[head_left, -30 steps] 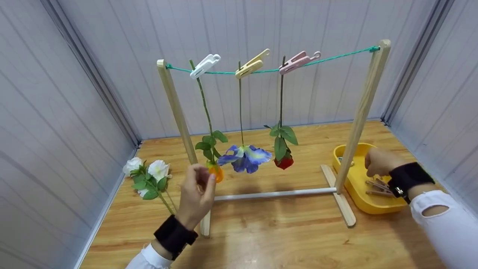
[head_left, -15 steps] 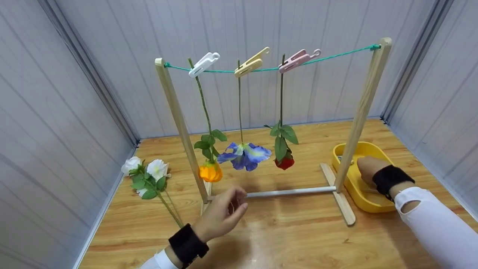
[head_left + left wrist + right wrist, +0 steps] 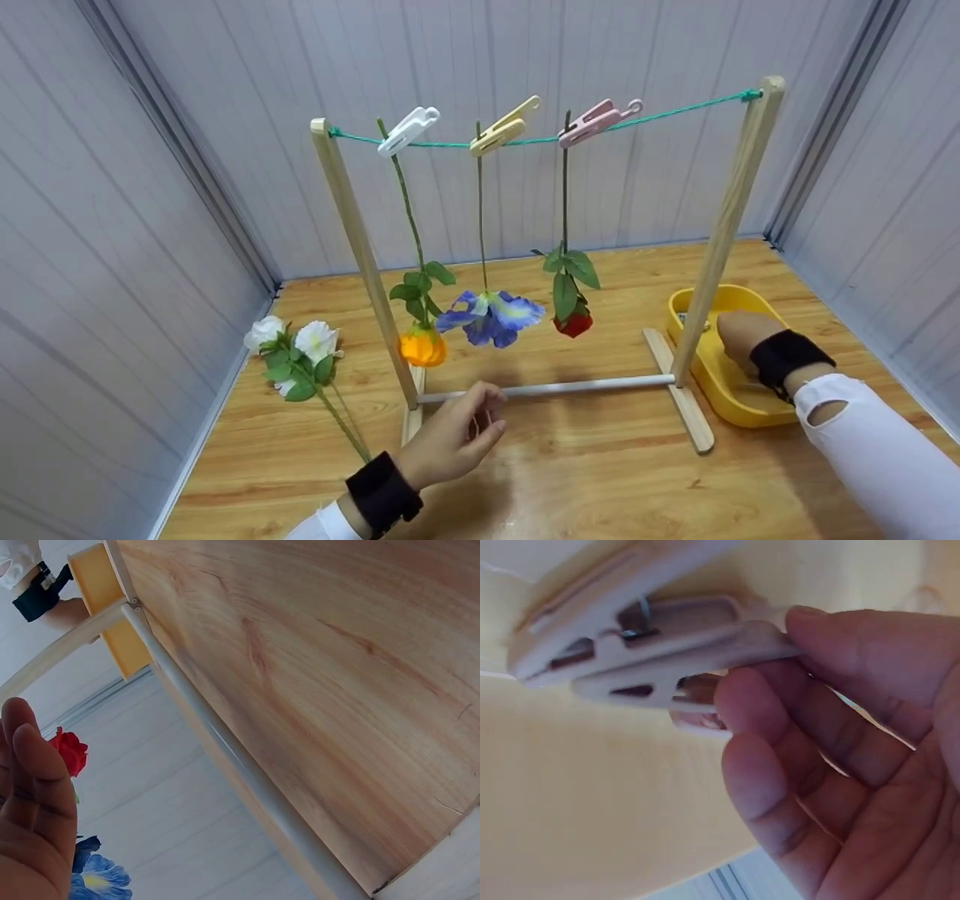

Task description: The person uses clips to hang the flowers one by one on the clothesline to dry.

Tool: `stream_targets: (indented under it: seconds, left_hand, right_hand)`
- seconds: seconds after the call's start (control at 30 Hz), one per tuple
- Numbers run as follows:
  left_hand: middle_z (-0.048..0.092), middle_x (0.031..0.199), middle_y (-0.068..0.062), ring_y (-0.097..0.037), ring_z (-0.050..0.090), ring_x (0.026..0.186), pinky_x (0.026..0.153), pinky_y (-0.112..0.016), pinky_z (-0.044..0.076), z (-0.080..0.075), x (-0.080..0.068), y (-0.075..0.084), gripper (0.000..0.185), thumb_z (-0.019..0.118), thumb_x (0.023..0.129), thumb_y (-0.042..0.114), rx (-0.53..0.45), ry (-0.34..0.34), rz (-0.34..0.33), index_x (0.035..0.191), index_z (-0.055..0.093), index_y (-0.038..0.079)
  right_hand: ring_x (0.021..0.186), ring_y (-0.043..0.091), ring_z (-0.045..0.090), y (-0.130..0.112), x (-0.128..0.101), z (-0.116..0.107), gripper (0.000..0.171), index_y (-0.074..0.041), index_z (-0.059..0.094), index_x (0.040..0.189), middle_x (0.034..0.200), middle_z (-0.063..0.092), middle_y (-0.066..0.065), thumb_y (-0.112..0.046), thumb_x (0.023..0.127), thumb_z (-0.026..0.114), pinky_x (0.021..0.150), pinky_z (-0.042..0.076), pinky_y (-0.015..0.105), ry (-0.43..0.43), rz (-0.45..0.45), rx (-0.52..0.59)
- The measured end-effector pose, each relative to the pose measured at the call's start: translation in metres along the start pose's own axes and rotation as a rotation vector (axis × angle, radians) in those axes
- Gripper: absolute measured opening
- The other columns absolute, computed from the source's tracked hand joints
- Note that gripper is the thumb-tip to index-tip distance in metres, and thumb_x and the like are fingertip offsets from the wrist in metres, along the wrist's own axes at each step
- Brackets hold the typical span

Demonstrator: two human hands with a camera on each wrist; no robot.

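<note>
Head view: L hand (image 3: 454, 439) is over the table (image 3: 600, 480), nr the white rod (image 3: 589, 387) low on the wood rack (image 3: 352, 217), fingers loosely bent, holding nothing. R hand (image 3: 750, 337) dips in the yellow tray (image 3: 750, 418) by the table's R edge. A white flower spray (image 3: 300, 367) lies nr the table's L edge; its stem slants down toward the L arm, so L hand is nearer.

L wrist view: same hand, nothing seen in it; a red rose (image 3: 70, 751) shows beyond.

R wrist view: R thumb & finger pinch the tail of a clothespin (image 3: 712, 656) in the tray. Its long side points away from the fingertips. Looks pinkish, smooth, w/ slots. Another clothespin (image 3: 649, 585) lies right by it.
</note>
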State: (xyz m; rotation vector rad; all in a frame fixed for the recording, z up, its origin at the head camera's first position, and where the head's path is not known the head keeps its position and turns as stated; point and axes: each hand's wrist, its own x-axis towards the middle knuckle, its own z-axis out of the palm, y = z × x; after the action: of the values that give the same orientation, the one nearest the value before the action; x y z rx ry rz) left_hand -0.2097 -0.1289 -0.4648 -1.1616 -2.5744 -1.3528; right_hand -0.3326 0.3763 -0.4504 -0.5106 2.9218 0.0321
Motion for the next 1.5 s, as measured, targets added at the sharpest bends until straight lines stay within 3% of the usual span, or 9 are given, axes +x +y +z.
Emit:
stream_targets:
  seconds: [0.1, 0.33, 0.5, 0.7, 0.93, 1.1, 1.2, 1.37, 1.5]
  left_hand:
    - [0.068, 0.090, -0.003, -0.003, 0.057, 0.074, 0.066, -0.025, 0.055, 0.000, 0.001, 0.000, 0.015, 0.062, 0.111, 0.014, 0.004, -0.011, -0.002, 0.125, 0.058, 0.009]
    - [0.068, 0.094, -0.004, -0.006, 0.059, 0.075, 0.065, -0.026, 0.055, 0.000, 0.002, -0.001, 0.015, 0.062, 0.111, 0.013, 0.002, -0.016, 0.029, 0.125, 0.058, 0.008]
    - [0.067, 0.095, -0.004, -0.007, 0.060, 0.076, 0.067, -0.024, 0.055, 0.000, 0.003, 0.000, 0.015, 0.062, 0.112, 0.015, -0.002, -0.037, 0.008, 0.126, 0.059, 0.009]
    - [0.067, 0.097, -0.003, -0.008, 0.058, 0.075, 0.068, -0.024, 0.053, 0.001, 0.004, 0.002, 0.016, 0.061, 0.113, 0.016, -0.012, -0.021, -0.044, 0.127, 0.058, 0.010]
    - [0.066, 0.099, -0.001, -0.011, 0.059, 0.079, 0.073, -0.026, 0.054, 0.001, 0.011, 0.010, 0.022, 0.055, 0.116, 0.025, -0.045, 0.002, -0.091, 0.131, 0.059, 0.010]
    - [0.068, 0.100, -0.003, -0.015, 0.060, 0.082, 0.074, -0.027, 0.055, 0.000, 0.021, 0.019, 0.020, 0.055, 0.115, 0.019, -0.053, 0.042, -0.083, 0.129, 0.063, 0.007]
    - [0.071, 0.102, -0.006, -0.013, 0.060, 0.083, 0.075, -0.027, 0.055, 0.000, 0.027, 0.026, 0.021, 0.055, 0.114, 0.016, -0.056, 0.063, -0.077, 0.130, 0.065, 0.006]
    - [0.070, 0.099, -0.009, -0.013, 0.059, 0.082, 0.076, -0.027, 0.054, -0.001, 0.037, 0.037, 0.030, 0.052, 0.116, 0.021, -0.081, 0.070, -0.069, 0.135, 0.066, 0.003]
    - [0.071, 0.098, -0.007, -0.014, 0.061, 0.081, 0.075, -0.026, 0.056, 0.001, 0.046, 0.044, 0.034, 0.052, 0.116, 0.022, -0.076, 0.074, -0.032, 0.139, 0.066, 0.000]
  right_hand:
    - [0.061, 0.022, 0.050, 0.002, 0.000, -0.010, 0.015, 0.001, 0.062, 0.079, 0.069, 0.057, 0.006, 0.011, 0.090, 0.061, 0.059, 0.045, 0.034, 0.046, -0.021, 0.044]
    - [0.060, 0.023, 0.064, 0.007, -0.004, -0.032, 0.012, 0.011, 0.070, 0.090, 0.072, 0.069, 0.014, 0.006, 0.097, 0.060, 0.059, 0.056, 0.038, 0.137, 0.005, 0.305]
    - [0.070, 0.020, 0.066, 0.004, -0.019, -0.049, 0.012, 0.008, 0.068, 0.094, 0.081, 0.073, 0.016, 0.000, 0.103, 0.063, 0.060, 0.053, 0.029, 0.236, 0.055, 0.442]
    - [0.084, 0.024, 0.077, -0.012, -0.048, -0.071, 0.014, 0.007, 0.068, 0.105, 0.094, 0.077, 0.019, -0.005, 0.107, 0.063, 0.070, 0.062, 0.024, 0.297, 0.081, 0.580]
    - [0.074, 0.005, 0.071, -0.046, -0.080, -0.094, 0.015, 0.008, 0.070, 0.110, 0.090, 0.076, 0.012, -0.005, 0.105, 0.068, 0.068, 0.060, 0.017, 0.411, 0.048, 0.683]
    - [0.069, 0.006, 0.072, -0.073, -0.092, -0.100, 0.005, 0.008, 0.073, 0.104, 0.083, 0.077, 0.004, 0.005, 0.101, 0.070, 0.065, 0.062, 0.019, 0.526, -0.082, 0.751]
    - [0.069, 0.005, 0.074, -0.088, -0.094, -0.100, 0.005, 0.009, 0.073, 0.102, 0.082, 0.078, -0.004, 0.011, 0.099, 0.070, 0.060, 0.059, 0.018, 0.576, -0.217, 0.820]
    - [0.078, 0.007, 0.079, -0.114, -0.091, -0.092, 0.014, 0.016, 0.069, 0.101, 0.090, 0.081, -0.001, 0.026, 0.093, 0.064, 0.065, 0.061, 0.018, 0.598, -0.507, 1.035]
    - [0.083, 0.008, 0.080, -0.133, -0.083, -0.084, 0.018, 0.014, 0.069, 0.099, 0.094, 0.082, 0.003, 0.029, 0.089, 0.066, 0.071, 0.062, 0.020, 0.589, -0.660, 1.130]
